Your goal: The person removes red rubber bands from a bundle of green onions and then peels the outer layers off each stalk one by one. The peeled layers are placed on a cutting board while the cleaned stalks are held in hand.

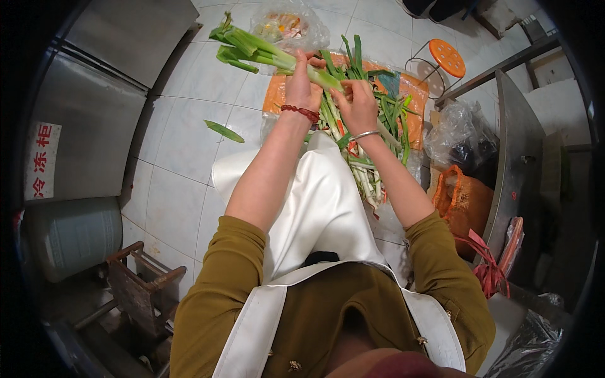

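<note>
My left hand [304, 87], with a red bead bracelet at the wrist, grips a thick green stalk vegetable [274, 54], possibly celtuce or celery. Its leafy, cut-looking top points to the upper left. The fingers of my right hand [354, 101], which wears a silver bangle, pinch the pale green lower end of the same stalk. Beneath both hands lies a heap of green onions or leeks [390, 111], with long green leaves and white stems, spread on an orange printed plastic sack [275, 94]. A white apron [321, 198] covers my lap.
A loose green leaf [224, 131] lies on the tiled floor at left. Beyond my hands is a clear plastic bag [288, 26]. An orange stool [446, 57] and an orange mesh bag [465, 203] are at right. Steel cabinets [90, 127] and a wooden stool [137, 288] stand at left.
</note>
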`<state>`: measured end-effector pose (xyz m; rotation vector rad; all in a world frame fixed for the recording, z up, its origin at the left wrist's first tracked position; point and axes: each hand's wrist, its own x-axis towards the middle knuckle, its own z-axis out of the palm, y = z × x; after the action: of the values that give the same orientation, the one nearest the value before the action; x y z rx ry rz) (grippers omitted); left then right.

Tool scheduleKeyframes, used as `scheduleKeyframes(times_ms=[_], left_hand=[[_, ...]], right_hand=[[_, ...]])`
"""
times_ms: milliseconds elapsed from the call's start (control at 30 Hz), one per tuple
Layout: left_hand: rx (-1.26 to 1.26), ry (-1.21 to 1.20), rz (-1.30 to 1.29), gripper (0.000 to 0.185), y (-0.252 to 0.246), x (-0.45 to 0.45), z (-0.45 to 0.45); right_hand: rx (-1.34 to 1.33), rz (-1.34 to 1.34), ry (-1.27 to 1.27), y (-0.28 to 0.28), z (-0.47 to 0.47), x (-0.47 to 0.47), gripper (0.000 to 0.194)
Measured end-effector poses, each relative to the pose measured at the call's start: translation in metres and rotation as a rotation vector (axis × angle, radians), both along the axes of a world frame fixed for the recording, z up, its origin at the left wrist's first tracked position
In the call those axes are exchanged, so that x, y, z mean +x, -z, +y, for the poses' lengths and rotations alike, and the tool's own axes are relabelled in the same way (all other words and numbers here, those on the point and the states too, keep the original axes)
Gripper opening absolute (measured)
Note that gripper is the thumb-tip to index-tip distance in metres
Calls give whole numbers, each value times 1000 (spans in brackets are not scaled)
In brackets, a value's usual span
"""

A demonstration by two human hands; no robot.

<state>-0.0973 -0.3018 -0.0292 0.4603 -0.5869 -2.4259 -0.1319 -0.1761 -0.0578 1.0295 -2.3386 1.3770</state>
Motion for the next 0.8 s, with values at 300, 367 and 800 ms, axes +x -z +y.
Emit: scheduleKeyframes(times_ms=[300, 367, 800], left_hand=[[-61, -86, 20, 33, 2, 5, -18], [-44, -44, 19, 33, 4, 2, -16], [99, -116, 8, 34, 3, 8, -31]], right_hand=[[136, -141, 42, 7, 39, -34, 13], [6, -79, -203, -1, 33, -23, 18], [680, 63, -55, 68, 123, -81, 14]])
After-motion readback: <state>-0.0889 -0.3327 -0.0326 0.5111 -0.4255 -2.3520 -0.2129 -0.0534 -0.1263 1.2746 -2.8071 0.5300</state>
